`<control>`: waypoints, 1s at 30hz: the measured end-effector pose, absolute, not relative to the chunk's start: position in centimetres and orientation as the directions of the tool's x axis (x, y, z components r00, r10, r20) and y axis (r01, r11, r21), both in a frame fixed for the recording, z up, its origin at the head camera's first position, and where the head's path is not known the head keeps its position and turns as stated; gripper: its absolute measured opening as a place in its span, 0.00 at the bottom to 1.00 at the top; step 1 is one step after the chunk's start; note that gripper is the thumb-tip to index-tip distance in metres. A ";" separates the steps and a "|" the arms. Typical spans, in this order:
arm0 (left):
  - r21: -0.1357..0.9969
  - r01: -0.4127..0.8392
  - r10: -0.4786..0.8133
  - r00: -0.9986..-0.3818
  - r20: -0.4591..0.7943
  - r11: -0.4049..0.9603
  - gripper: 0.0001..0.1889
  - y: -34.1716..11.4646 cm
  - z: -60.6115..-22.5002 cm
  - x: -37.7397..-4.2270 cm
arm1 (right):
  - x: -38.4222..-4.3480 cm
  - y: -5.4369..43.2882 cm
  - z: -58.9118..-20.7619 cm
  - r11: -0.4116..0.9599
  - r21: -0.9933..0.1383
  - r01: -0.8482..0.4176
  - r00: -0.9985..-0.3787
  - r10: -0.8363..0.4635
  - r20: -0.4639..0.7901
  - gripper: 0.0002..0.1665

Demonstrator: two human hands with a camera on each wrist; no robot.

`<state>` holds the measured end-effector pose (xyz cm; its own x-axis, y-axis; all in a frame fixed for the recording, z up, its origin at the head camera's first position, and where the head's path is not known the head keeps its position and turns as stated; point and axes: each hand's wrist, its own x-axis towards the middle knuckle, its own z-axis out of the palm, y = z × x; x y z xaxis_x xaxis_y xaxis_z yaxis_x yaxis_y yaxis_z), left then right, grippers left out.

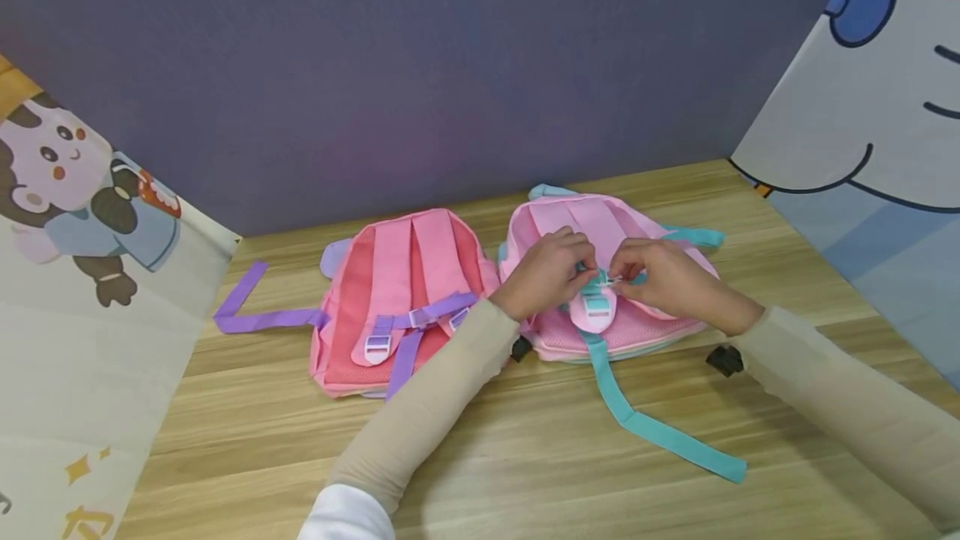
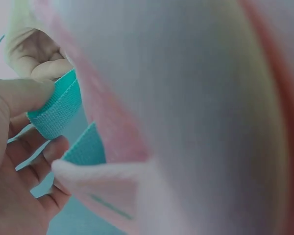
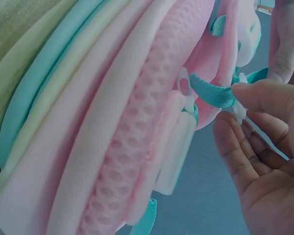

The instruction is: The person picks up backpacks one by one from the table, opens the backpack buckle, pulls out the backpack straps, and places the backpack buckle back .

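Note:
A light pink backpack (image 1: pixel 551 346) lies on the table at the right, its shoulder straps facing up. Over its lower part, my left hand (image 1: pixel 550 272) pinches a folded teal strap (image 2: pixel 63 105) between thumb and fingers. My right hand (image 1: pixel 660 276), facing it from the other side, pinches a small white plastic buckle (image 3: pixel 241 111) with teal webbing (image 3: pixel 213 93) through it. Below both hands sits another white buckle (image 1: pixel 597 314) at the end of a padded shoulder strap. From there a long teal strap tail (image 1: pixel 675 440) hangs onto the table.
A coral pink backpack (image 1: pixel 341 340) with purple straps (image 1: pixel 270 322) lies at the left, beneath my left forearm's line. The wooden table (image 1: pixel 262 457) meets a grey-blue wall (image 1: pixel 375 90) at the back. Cartoon panels stand on both sides.

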<state>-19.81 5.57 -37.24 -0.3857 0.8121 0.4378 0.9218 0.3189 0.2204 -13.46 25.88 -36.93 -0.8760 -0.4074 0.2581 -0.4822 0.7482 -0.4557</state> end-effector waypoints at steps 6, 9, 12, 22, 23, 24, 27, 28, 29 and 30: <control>0.240 0.912 0.822 -0.404 0.401 0.331 0.06 5.6 -37.2 -19.6 | -13.3 25.7 -36.8 0.738 -0.459 -0.494 -0.869 -0.418 0.264 0.14; 0.252 0.911 0.834 -0.403 0.377 0.326 0.09 5.6 -37.2 -19.5 | -13.3 25.4 -36.8 0.737 -0.460 -0.495 -0.869 -0.421 0.261 0.14; 0.257 0.909 0.840 -0.404 0.361 0.327 0.09 5.7 -37.2 -19.4 | -13.3 25.3 -36.7 0.739 -0.464 -0.489 -0.872 -0.417 0.257 0.14; 0.223 0.921 0.839 -0.385 0.384 0.320 0.05 5.6 -37.3 -19.5 | -13.3 25.2 -36.6 0.731 -0.474 -0.491 -0.871 -0.416 0.262 0.13; 0.220 0.921 0.840 -0.384 0.384 0.321 0.05 5.6 -37.3 -19.5 | -13.3 25.2 -36.6 0.731 -0.474 -0.492 -0.871 -0.416 0.262 0.13; 0.218 0.921 0.840 -0.385 0.383 0.323 0.05 5.6 -37.3 -19.5 | -13.3 25.2 -36.6 0.731 -0.473 -0.492 -0.870 -0.417 0.262 0.13; 0.213 0.920 0.841 -0.388 0.377 0.329 0.05 5.6 -37.3 -19.4 | -13.4 25.2 -36.6 0.732 -0.471 -0.493 -0.870 -0.417 0.262 0.13; 0.212 0.920 0.841 -0.389 0.376 0.331 0.05 5.6 -37.3 -19.4 | -13.4 25.2 -36.6 0.732 -0.471 -0.492 -0.870 -0.417 0.261 0.13; 0.211 0.919 0.841 -0.391 0.375 0.333 0.05 5.6 -37.3 -19.4 | -13.4 25.2 -36.6 0.733 -0.471 -0.492 -0.871 -0.417 0.260 0.13; 0.210 0.919 0.840 -0.392 0.375 0.335 0.05 5.6 -37.3 -19.4 | -13.4 25.2 -36.6 0.735 -0.469 -0.490 -0.872 -0.416 0.259 0.13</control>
<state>-19.42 5.59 -37.32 -0.3917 0.8403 0.3748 0.9187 0.3346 0.2100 -13.40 25.21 -36.64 -0.8720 -0.4157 0.2587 -0.4896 0.7351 -0.4690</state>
